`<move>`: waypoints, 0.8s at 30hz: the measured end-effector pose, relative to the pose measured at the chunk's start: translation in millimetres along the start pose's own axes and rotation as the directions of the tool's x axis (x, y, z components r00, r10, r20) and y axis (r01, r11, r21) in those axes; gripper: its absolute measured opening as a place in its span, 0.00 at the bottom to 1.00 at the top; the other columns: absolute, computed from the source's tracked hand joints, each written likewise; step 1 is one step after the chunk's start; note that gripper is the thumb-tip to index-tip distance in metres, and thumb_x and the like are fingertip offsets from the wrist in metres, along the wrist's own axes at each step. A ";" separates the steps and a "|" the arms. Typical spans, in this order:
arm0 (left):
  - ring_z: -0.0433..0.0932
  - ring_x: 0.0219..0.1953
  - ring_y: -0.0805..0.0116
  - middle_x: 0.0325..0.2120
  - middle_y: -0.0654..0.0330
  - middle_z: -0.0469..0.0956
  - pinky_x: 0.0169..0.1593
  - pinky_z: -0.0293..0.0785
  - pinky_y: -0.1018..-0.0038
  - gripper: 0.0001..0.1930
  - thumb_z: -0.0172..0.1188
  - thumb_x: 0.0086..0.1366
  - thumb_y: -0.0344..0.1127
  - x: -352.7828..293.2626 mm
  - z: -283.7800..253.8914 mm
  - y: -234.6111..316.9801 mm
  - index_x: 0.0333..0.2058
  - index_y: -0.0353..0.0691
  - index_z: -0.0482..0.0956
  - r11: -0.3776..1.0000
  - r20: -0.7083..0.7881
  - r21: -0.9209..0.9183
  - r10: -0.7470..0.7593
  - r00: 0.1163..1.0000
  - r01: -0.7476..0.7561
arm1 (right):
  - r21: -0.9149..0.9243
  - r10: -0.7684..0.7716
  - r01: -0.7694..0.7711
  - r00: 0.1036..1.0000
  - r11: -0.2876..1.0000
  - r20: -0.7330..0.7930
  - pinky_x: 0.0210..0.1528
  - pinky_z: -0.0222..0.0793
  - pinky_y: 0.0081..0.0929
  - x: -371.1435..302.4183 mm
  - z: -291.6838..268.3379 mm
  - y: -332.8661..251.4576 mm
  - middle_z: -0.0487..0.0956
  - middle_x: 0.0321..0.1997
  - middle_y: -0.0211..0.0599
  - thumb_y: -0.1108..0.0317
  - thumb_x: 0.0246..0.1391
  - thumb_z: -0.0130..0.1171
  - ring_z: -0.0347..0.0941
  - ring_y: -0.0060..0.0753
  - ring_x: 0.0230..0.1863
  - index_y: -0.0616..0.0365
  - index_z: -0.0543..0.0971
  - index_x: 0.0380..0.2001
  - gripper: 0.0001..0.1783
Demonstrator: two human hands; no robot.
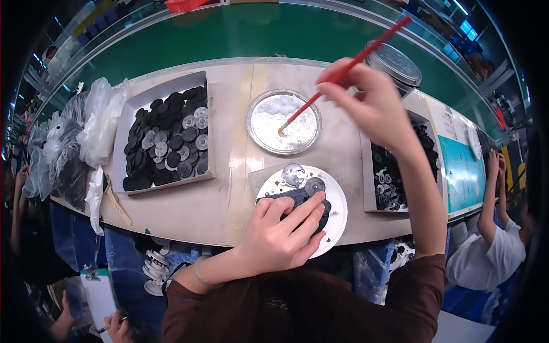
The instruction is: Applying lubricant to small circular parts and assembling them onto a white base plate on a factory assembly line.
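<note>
My right hand [369, 100] is closed around a paintbrush with a red handle [349, 66]. The brush's bristle tip dips into white grease [273, 117] spread in a shallow round metal lid [250, 127]. Below it, my left hand [286, 234] holds a dark plastic housing with gears [298, 195] against a white round plate [337, 220], its fingers lying across the part. A grey gear [314, 186] shows at the fingertips, and a clear-grey disc [293, 174] sits at the plate's far edge. Much of the housing is hidden under my fingers.
A box of black and grey discs [166, 137] stands left; another box with small black and white parts [392, 177] stands right. A metal tin [394, 63] is behind my right hand. Plastic bags [100, 120] lie far left. A green belt [240, 34] runs behind; people work either side.
</note>
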State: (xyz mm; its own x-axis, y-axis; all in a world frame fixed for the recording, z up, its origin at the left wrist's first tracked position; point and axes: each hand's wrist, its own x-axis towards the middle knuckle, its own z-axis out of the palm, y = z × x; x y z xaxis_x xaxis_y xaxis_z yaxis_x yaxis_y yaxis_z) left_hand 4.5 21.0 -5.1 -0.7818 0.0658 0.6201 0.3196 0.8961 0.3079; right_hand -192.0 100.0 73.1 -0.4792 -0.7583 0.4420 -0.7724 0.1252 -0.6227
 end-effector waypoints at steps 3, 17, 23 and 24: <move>0.60 0.28 0.69 0.42 0.69 0.75 0.33 0.58 0.77 0.18 0.64 0.38 0.37 0.1 -1.6 -1.4 0.32 0.40 0.78 1.000 0.010 0.003 0.004 1.000 -0.004 | -0.073 0.104 -0.096 0.988 0.993 0.113 0.28 0.67 0.17 10.0 23.2 -0.1 0.76 0.24 0.37 0.69 0.53 0.50 0.73 0.23 0.26 0.65 0.74 0.31 0.09; 0.60 0.27 0.69 0.42 0.68 0.75 0.32 0.58 0.77 0.18 0.64 0.39 0.36 0.9 -0.6 -1.5 0.33 0.40 0.77 1.000 0.028 -0.027 -0.007 1.000 0.007 | -0.143 0.073 -0.049 0.983 0.989 0.167 0.26 0.68 0.22 -7.5 16.0 2.6 0.75 0.22 0.40 0.70 0.56 0.45 0.74 0.28 0.25 0.65 0.68 0.30 0.08; 0.63 0.27 0.70 0.42 0.66 0.75 0.32 0.59 0.76 0.15 0.61 0.44 0.39 0.8 0.9 -1.6 0.32 0.40 0.77 1.000 0.018 -0.004 0.016 1.000 -0.016 | 0.427 0.333 -0.263 0.938 0.865 -0.096 0.17 0.65 0.11 -21.2 -16.5 9.0 0.75 0.25 0.36 0.66 0.57 0.46 0.72 0.21 0.24 0.62 0.69 0.34 0.10; 0.63 0.27 0.70 0.42 0.66 0.75 0.32 0.59 0.76 0.15 0.61 0.43 0.39 0.7 1.2 -1.3 0.32 0.40 0.77 1.000 0.012 0.000 0.018 1.000 -0.018 | 0.430 0.424 -0.338 0.898 0.837 -0.119 0.17 0.65 0.11 -25.7 -23.3 7.8 0.75 0.27 0.37 0.64 0.56 0.48 0.72 0.21 0.25 0.61 0.68 0.35 0.10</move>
State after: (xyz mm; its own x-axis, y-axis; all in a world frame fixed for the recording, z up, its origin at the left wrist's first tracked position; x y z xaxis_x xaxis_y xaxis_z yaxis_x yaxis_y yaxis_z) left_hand 2.8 20.4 -6.0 -0.7823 0.0876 0.6167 0.3341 0.8946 0.2967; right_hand -195.4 135.4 71.9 -0.8075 -0.5514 0.2097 -0.3053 0.0864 -0.9483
